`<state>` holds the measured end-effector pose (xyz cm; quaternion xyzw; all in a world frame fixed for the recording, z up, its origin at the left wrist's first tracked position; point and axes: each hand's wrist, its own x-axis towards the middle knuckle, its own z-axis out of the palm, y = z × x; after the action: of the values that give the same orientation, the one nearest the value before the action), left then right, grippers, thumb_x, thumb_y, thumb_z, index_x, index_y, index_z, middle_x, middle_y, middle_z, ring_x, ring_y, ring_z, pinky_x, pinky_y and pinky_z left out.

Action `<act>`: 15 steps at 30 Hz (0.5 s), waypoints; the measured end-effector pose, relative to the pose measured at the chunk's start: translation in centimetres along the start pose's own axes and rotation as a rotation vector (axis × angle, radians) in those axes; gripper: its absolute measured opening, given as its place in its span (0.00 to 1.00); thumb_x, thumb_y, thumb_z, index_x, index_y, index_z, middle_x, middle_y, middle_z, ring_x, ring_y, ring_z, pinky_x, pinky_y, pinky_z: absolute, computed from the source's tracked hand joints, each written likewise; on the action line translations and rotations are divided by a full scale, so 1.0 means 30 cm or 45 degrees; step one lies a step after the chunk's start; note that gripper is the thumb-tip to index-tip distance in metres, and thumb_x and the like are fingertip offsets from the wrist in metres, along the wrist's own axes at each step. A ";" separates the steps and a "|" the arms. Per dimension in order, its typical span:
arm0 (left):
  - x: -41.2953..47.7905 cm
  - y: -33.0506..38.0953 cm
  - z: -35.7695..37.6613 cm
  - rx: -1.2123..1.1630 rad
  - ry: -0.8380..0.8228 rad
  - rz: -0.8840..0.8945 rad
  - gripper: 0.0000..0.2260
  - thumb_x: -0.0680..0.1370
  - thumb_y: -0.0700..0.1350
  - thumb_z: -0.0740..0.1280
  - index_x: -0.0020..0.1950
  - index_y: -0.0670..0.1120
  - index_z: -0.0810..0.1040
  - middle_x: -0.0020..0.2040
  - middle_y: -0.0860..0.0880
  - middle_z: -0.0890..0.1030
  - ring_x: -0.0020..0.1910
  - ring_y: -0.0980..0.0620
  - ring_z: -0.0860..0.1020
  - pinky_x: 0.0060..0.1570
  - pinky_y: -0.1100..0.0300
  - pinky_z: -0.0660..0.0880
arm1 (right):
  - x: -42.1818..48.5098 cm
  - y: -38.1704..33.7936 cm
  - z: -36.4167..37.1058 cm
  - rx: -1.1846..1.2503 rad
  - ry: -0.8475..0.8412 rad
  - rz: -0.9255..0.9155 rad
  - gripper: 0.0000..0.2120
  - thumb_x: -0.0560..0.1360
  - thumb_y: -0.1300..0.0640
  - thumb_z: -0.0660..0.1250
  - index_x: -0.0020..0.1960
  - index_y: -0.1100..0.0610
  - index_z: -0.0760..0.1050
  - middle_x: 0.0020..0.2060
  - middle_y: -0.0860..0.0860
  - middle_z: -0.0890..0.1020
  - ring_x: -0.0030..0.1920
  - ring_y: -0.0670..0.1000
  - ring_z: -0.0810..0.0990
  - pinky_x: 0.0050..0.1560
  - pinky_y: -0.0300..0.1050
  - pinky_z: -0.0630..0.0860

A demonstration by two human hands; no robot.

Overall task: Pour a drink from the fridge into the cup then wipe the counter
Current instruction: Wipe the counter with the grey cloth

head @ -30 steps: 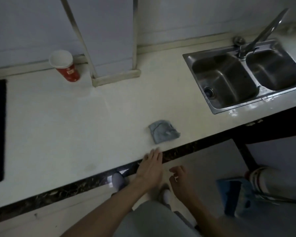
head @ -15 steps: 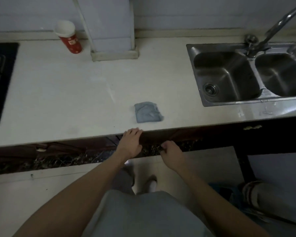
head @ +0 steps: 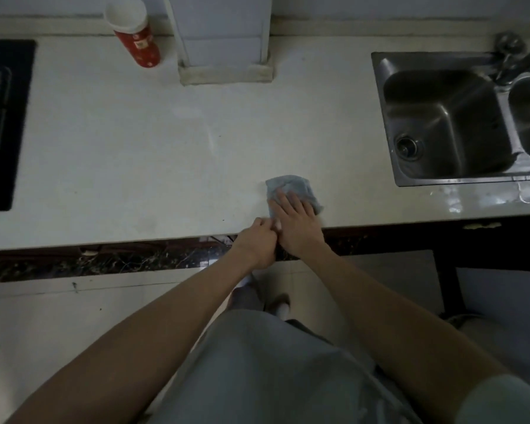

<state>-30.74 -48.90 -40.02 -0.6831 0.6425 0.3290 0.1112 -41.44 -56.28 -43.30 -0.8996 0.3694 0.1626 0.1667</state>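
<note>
Where the surface (head: 135, 148) meets its front edge, the right hand (head: 299, 224) presses a cloth (head: 288, 186) with flat fingers (head: 283, 203); the left hand (head: 256, 241) is curled, grip unclear.

The cloth (head: 288, 186) lay near the worktop's (head: 135, 154) front edge, under the right hand (head: 299, 226) — sink (head: 447, 117) to its right, hob (head: 0, 123) far left, cup (head: 133, 33) behind-left by the wall.

You have one red cup (head: 133, 32) at the counter's (head: 129, 154) back edge and one blue cloth (head: 289, 186) by its front edge. There is one sink (head: 380, 117) with two basins, one tap (head: 520, 59), one black hob (head: 16, 123), and two hands: left hand (head: 256, 243), right hand (head: 297, 224).
</note>
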 end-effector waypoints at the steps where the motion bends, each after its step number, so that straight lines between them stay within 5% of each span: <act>1: 0.006 -0.004 -0.013 -0.011 0.013 0.006 0.19 0.79 0.45 0.63 0.68 0.41 0.71 0.68 0.42 0.68 0.67 0.43 0.66 0.60 0.50 0.72 | -0.019 0.021 0.016 -0.012 0.023 -0.014 0.31 0.78 0.54 0.59 0.79 0.52 0.52 0.79 0.52 0.53 0.79 0.57 0.49 0.77 0.57 0.48; 4: 0.037 -0.004 -0.049 -0.007 0.154 0.048 0.17 0.78 0.42 0.62 0.66 0.41 0.70 0.66 0.42 0.73 0.64 0.44 0.70 0.59 0.52 0.70 | -0.093 0.100 0.038 0.032 0.075 0.062 0.34 0.72 0.59 0.63 0.77 0.52 0.59 0.78 0.52 0.59 0.78 0.57 0.55 0.76 0.59 0.52; 11: 0.153 0.109 -0.056 0.073 0.207 0.353 0.26 0.77 0.42 0.62 0.75 0.40 0.62 0.77 0.42 0.61 0.75 0.44 0.60 0.73 0.50 0.59 | -0.244 0.324 0.061 0.131 0.100 0.472 0.36 0.74 0.56 0.57 0.80 0.54 0.47 0.79 0.51 0.52 0.79 0.53 0.46 0.77 0.58 0.45; 15: 0.195 0.161 -0.047 0.139 0.191 0.367 0.26 0.77 0.44 0.62 0.75 0.41 0.62 0.77 0.42 0.58 0.75 0.44 0.58 0.73 0.48 0.57 | -0.261 0.423 0.040 0.209 0.105 0.618 0.39 0.74 0.60 0.59 0.80 0.55 0.43 0.79 0.51 0.46 0.79 0.52 0.41 0.78 0.54 0.42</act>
<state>-35.13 -55.15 -41.12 -0.5995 0.7572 0.2543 0.0514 -56.05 -59.53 -43.41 -0.7739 0.5929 0.1305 0.1801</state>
